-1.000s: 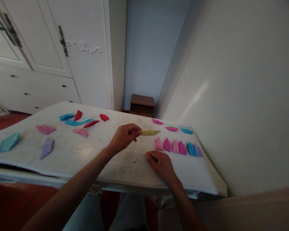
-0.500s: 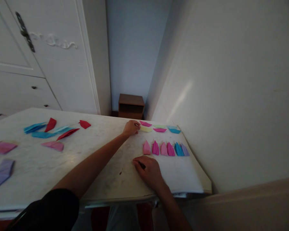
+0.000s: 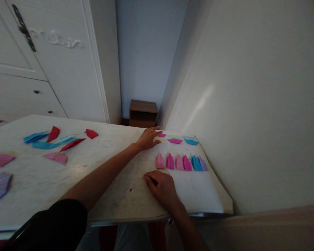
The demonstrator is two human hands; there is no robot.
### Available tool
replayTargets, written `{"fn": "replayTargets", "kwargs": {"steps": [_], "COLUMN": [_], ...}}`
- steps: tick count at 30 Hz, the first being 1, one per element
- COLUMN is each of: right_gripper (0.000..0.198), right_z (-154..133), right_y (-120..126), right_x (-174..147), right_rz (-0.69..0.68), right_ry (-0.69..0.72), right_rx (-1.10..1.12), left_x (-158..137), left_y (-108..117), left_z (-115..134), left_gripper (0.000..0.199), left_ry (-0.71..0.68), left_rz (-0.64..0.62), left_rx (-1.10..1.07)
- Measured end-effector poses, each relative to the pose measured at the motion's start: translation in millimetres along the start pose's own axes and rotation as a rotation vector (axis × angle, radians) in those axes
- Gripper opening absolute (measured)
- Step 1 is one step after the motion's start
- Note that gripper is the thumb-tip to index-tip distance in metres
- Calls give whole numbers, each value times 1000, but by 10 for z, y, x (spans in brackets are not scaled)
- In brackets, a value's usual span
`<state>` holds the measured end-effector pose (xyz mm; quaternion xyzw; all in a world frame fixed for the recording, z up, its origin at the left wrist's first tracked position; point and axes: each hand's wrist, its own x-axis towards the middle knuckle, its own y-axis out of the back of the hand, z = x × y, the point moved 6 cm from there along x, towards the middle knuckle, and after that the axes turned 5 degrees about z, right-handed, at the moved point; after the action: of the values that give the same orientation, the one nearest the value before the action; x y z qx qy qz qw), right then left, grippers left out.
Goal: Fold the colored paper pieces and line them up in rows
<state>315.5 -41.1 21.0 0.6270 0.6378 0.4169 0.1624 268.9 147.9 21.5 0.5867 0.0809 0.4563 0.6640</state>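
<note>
My left hand (image 3: pixel 148 138) reaches to the far edge of the table with its fingers spread, over a pale yellow folded paper piece (image 3: pixel 160 140) and a magenta folded paper piece (image 3: pixel 162 135), partly covering both. Right of it lie another magenta folded paper (image 3: pixel 175 141), a pale green one (image 3: pixel 174 137) and a blue one (image 3: pixel 191 142). Below them stands a row of pointed folded papers in pink (image 3: pixel 160 162), magenta (image 3: pixel 170 161), blue (image 3: pixel 196 163) and lilac (image 3: pixel 203 164). My right hand (image 3: pixel 162 186) rests near the front edge, fingers curled in; I see nothing in it.
Scattered at the table's left are blue (image 3: pixel 43 145), red (image 3: pixel 72 144), pink (image 3: pixel 56 157) and lilac (image 3: pixel 0 188) folded papers. A wall (image 3: pixel 251 104) borders the table (image 3: pixel 112 136) on the right. Behind stand a white wardrobe (image 3: pixel 68 76) and a small brown cabinet (image 3: pixel 143 105).
My left hand has opened from a pinch at the yellow paper piece, and its fingers have spread rightward over the pieces. My right hand stays in place. The view has shifted slightly.
</note>
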Motion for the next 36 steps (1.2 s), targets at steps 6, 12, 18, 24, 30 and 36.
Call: {"fn": "replayTargets", "kwargs": {"steps": [6, 12, 18, 24, 30, 36], "right_gripper": [19, 19, 19, 19, 19, 20], "right_z": [14, 25, 10, 20, 27, 63], "right_y": [1, -7, -2, -15, -13, -10], "right_x": [-6, -12, -11, -4, 3, 4], "right_rz": [10, 3, 2, 1, 2, 30], "right_ry": [-15, -14, -10, -11, -7, -8], "right_rx": [15, 16, 24, 15, 15, 39], "left_x": [85, 70, 83, 70, 4, -138], "left_y": [-204, -260, -263, -262, -200, 2], "left_z": [21, 2, 19, 28, 45, 50], "left_gripper": [43, 42, 41, 39, 36, 30], "left_ry": [-56, -20, -31, -46, -64, -26], "left_rz": [-94, -58, -35, 16, 93, 253], "left_rx": [74, 87, 85, 82, 72, -48]}}
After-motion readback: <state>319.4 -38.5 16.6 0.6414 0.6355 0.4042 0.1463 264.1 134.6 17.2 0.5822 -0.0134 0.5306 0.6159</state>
